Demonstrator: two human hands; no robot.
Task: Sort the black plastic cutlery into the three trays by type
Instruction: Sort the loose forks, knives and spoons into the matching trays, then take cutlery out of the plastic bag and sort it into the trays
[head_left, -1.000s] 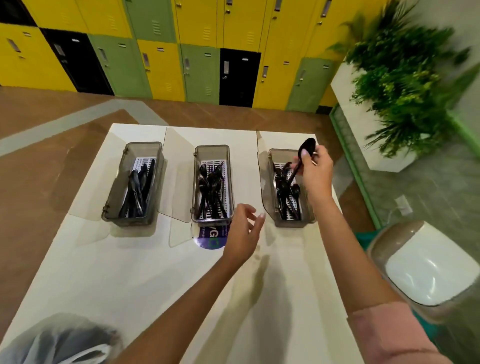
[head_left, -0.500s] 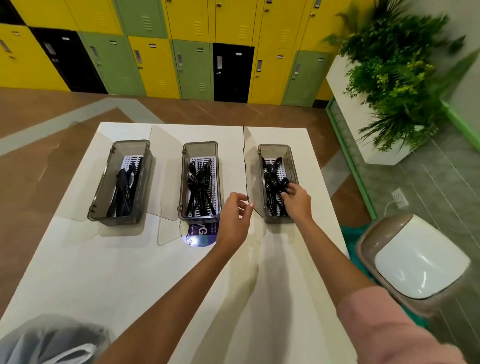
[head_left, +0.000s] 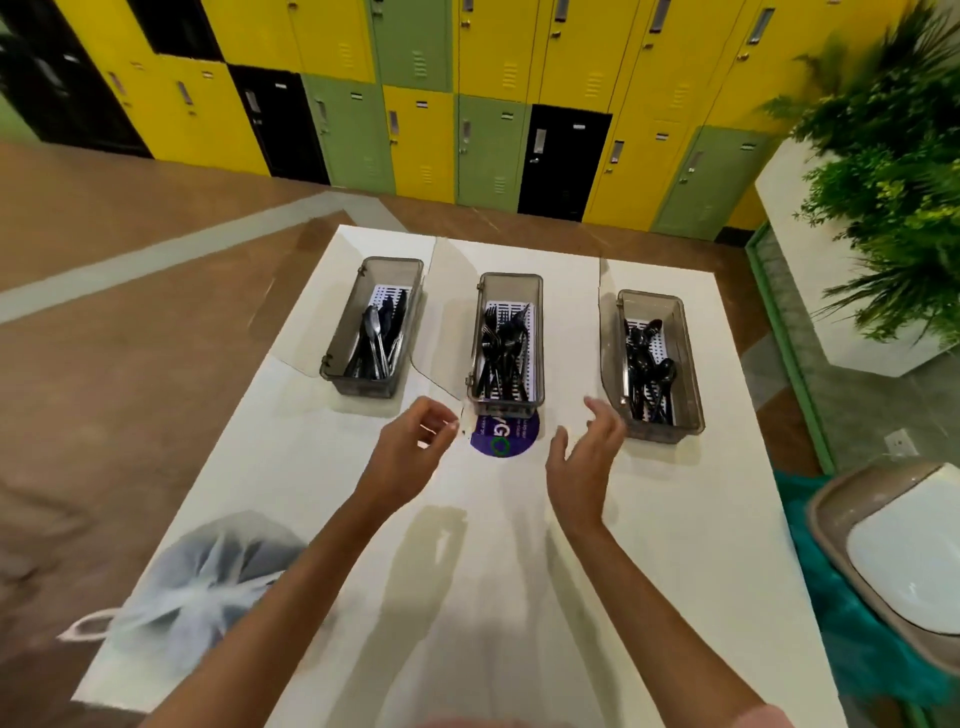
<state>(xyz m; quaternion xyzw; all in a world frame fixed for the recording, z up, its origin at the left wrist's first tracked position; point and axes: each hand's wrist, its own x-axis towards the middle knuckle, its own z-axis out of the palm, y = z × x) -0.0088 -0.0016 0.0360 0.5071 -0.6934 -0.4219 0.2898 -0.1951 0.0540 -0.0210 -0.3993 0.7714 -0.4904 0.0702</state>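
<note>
Back from the right tray (head_left: 693, 364) has come the right hand (head_left: 582, 467), which half a second ago was down among the spoons (head_left: 649, 369) and a second ago held one above them. It now hangs just short of that tray's near end, palm turned inward, fingers spread and relaxed, holding nothing. The left hand (head_left: 410, 452) has drifted a little to the left and hovers over the table (head_left: 675, 545) before the gap between the left tray (head_left: 340, 332) and the middle tray (head_left: 506, 409). Its fingers are loosely curled, thumb close to forefinger, and nothing shows between them.

All the black cutlery in sight lies in the trays: what look like knives (head_left: 376, 338) in the left one, forks (head_left: 501, 348) in the middle one, spoons in the right one. No loose piece shows on the tabletop. A purple round sticker (head_left: 501, 440) peeks out from under the middle tray's near end, and a knotted pale plastic bag (head_left: 208, 577) sits at the table's near left corner.

By my reading the drop of a spoon is just finished and both hands are free between picks. With no stray cutlery visible, the sort looks complete or nearly so. Whether the bag hides more cannot be told. If it does, the next move calls for a reach back and left to it; otherwise, only a check that no piece sits in the wrong tray
</note>
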